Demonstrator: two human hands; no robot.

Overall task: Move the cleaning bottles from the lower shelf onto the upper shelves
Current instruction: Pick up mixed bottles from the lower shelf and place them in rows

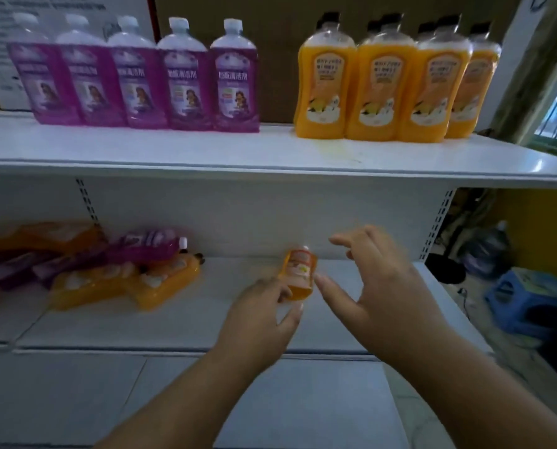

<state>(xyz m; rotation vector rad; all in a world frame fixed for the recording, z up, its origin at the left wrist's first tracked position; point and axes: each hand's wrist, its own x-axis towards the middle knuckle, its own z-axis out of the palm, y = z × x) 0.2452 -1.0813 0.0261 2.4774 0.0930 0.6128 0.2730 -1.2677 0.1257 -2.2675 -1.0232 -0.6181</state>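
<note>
The small orange bottle (pixel 299 274) stands on the lower shelf (pixel 186 322), about mid-shelf and a bit tilted, right between both hands. It looks like light, hard plastic with a slick label, probably part full, so I'd guess it weighs next to nothing but tips easily. Best bet is pinching it around the middle of the body, not the cap.

The left hand (pixel 264 314) is half open, fingertips just at the bottle's lower left side; can't tell if it's actually touching. The right hand (pixel 372 273) is spread wide, fingers fanned, thumb tip just beside the bottle's right side, holding nothing.

Left of that bottle, still on the lower shelf, there's a pile of bottles (pixel 108 267) lying flat, orange and purple mixed. It's too blurry for a real count: at least two orange and a couple of purple.

Above the bottle, on the upper shelf (pixel 270 157): five purple bottles (pixel 147 79) in a row to the left, and four orange bottles (pixel 397 85) visible in front to the right, with more caps poking up behind them, so possibly a second row.
</note>
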